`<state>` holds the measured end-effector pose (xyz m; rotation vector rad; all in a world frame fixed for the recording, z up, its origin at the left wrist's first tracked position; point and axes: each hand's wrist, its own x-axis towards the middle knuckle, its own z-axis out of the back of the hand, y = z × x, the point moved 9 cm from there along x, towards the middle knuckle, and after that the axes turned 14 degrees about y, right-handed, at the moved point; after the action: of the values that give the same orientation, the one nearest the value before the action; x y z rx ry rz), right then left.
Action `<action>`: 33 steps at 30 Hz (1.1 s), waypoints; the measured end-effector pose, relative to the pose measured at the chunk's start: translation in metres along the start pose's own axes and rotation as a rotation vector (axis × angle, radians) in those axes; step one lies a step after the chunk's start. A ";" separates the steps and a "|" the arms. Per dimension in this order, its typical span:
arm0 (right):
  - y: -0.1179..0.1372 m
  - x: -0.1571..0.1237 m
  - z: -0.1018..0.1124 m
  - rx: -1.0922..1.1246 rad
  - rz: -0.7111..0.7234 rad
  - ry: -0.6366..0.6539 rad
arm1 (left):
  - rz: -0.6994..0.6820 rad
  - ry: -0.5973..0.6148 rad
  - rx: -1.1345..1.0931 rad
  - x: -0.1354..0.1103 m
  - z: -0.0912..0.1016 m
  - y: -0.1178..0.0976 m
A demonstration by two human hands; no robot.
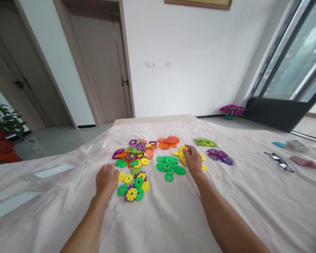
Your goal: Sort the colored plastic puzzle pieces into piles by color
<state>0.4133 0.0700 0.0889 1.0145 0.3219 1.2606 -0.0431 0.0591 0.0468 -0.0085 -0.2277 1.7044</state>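
"Head view: how do the pieces look to us?"

"We see thin, bright pieces lying flat on a pale pink cloth (158,225). In the green pile (168,163), at the middle, they are round, with slotted rims and a small hole in the centre."

"And the others?"

"Beyond the green lies an orange pile (168,142); to the right we find a light-green pile (205,142) and, nearer us, a purple pile (218,155), their edges toothed. The mixed heap (135,149) on the left jumbles all these colours, and some purple pieces there are square frames."

"Where are the hands?"

"The left hand (107,178) is beside the mixed heap, fingers loosely bent. The right hand (193,160) is over the yellow pile (181,154), thumb and fingertips close together. We cannot tell whether either holds a piece."
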 end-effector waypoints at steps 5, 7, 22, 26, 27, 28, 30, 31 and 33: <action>-0.002 -0.001 0.027 -0.334 0.028 -0.141 | 0.001 0.001 -0.016 0.000 0.001 0.000; 0.014 -0.008 0.018 -0.359 0.117 -0.120 | 0.003 0.004 -0.013 0.000 0.000 0.000; 0.152 -0.148 -0.134 -0.318 0.899 0.798 | 0.000 0.020 -0.026 -0.001 0.002 -0.002; 0.148 -0.144 -0.138 -0.267 0.862 0.793 | -0.003 0.012 -0.027 -0.001 0.001 -0.002; 0.147 -0.143 -0.137 -0.252 0.853 0.782 | -0.003 0.010 -0.025 -0.001 0.001 -0.002; 0.147 -0.142 -0.136 -0.235 0.850 0.773 | -0.002 0.009 -0.023 0.000 0.001 -0.001; 0.148 -0.143 -0.134 -0.191 0.863 0.770 | -0.002 0.004 -0.020 0.000 0.001 -0.001; 0.148 -0.143 -0.134 -0.164 0.869 0.770 | -0.001 0.000 -0.019 0.000 0.001 -0.001; 0.146 -0.141 -0.132 -0.119 0.858 0.762 | 0.001 -0.007 -0.022 0.000 0.001 0.000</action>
<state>0.1815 -0.0018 0.0853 0.5177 0.3945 2.4149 -0.0427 0.0586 0.0474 -0.0186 -0.2517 1.7031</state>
